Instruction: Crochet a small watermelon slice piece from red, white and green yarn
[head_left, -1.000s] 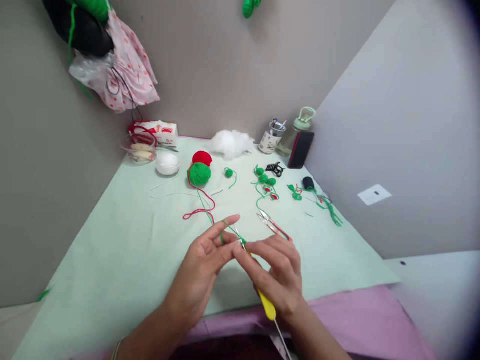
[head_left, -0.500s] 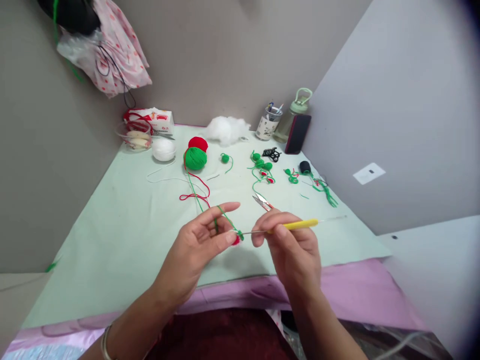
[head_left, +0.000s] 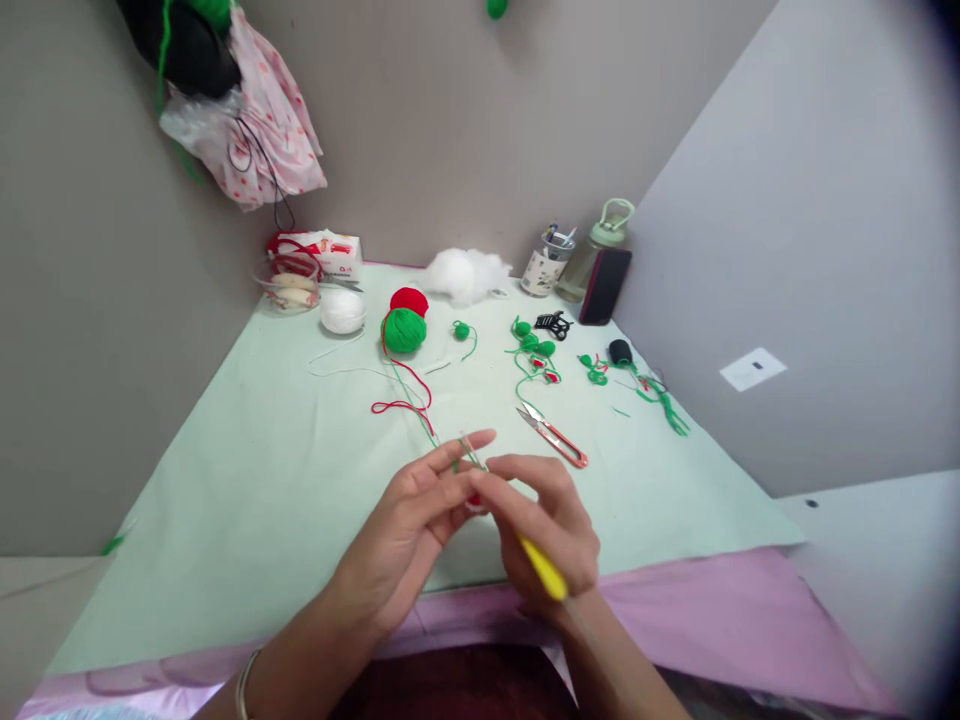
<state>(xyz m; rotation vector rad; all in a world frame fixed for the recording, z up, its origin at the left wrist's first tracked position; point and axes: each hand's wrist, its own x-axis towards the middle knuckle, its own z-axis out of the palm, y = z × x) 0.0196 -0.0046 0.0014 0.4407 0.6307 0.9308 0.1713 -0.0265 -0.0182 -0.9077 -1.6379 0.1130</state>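
My left hand [head_left: 420, 510] pinches a small red, white and green crochet piece [head_left: 474, 503], partly hidden by fingers. Green yarn loops over its raised index finger. My right hand [head_left: 544, 520] is closed around a crochet hook [head_left: 544, 568] with a yellow handle, its tip up against the piece at the left fingertips. The handle slants down toward my right wrist. From the hands, yarn trails back to a green yarn ball [head_left: 403, 330] and a red yarn ball [head_left: 410, 302]. Orange-handled thread snips [head_left: 559, 437] lie just beyond my right hand.
A white yarn ball [head_left: 343, 312], white stuffing [head_left: 469, 276] and a pen cup [head_left: 547, 266] stand toward the back. At right are a bottle [head_left: 592, 255], a phone [head_left: 606, 287], a black clip [head_left: 553, 325] and small green crochet pieces [head_left: 534, 343]. Walls bound the table.
My right hand has moved left and turned, bringing the hook against the piece at my left fingers; its handle now points down instead of right. The thread snips are now fully visible.
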